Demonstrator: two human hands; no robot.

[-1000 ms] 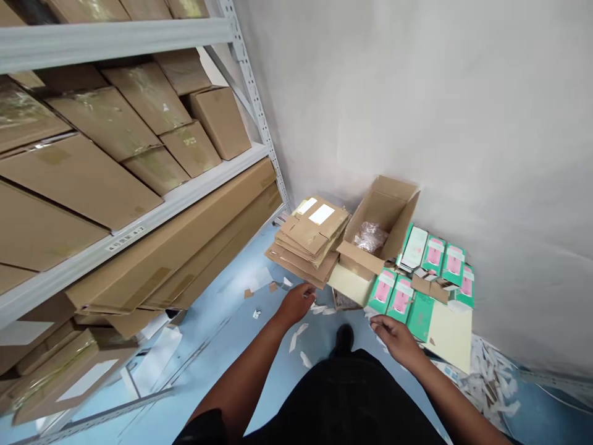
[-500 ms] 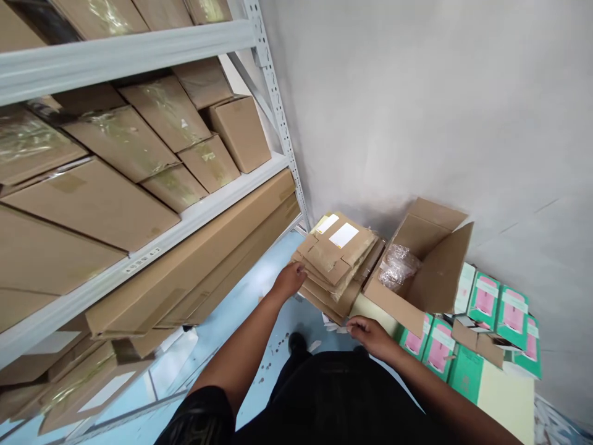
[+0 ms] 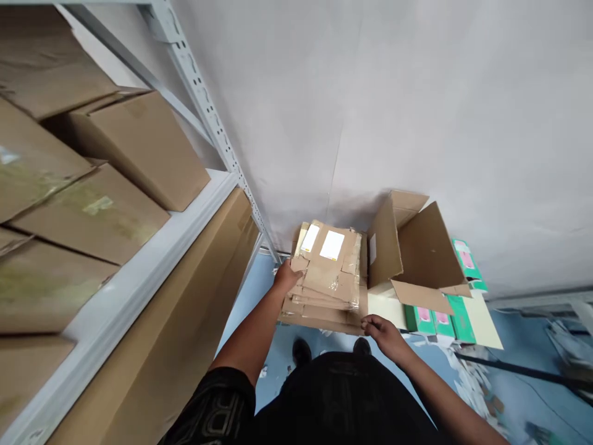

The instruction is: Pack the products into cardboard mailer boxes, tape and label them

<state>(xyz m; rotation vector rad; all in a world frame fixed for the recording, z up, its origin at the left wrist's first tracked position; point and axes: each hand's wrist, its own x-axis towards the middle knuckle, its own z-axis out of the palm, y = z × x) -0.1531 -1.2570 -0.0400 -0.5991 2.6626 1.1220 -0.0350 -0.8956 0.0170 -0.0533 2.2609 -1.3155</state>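
Note:
In the head view, a stack of flattened cardboard boxes [image 3: 331,272] lies low in front of me, with two white labels on its top piece. My left hand [image 3: 288,276] is closed on the stack's left edge, its thumb over the top. Near the front right corner of the stack is my right hand [image 3: 383,337], its fingers curled in. Whatever those fingers may hold is hidden. Just right of the stack, an open cardboard box [image 3: 428,253] rests tilted with its flaps spread.
Green-and-pink boxes [image 3: 442,320] sit on a pale yellow surface [image 3: 484,321] at right. On the left, a metal shelf [image 3: 152,278] carries several cartons [image 3: 139,148], with a long carton [image 3: 185,327] below. A grey wall [image 3: 393,93] stands behind; paper scraps litter the blue floor [image 3: 273,346].
The view has turned and moved nearer the shelf's end. My left thumb now lies over the stack's edge. Clear plastic wrap seen earlier in the open box no longer shows.

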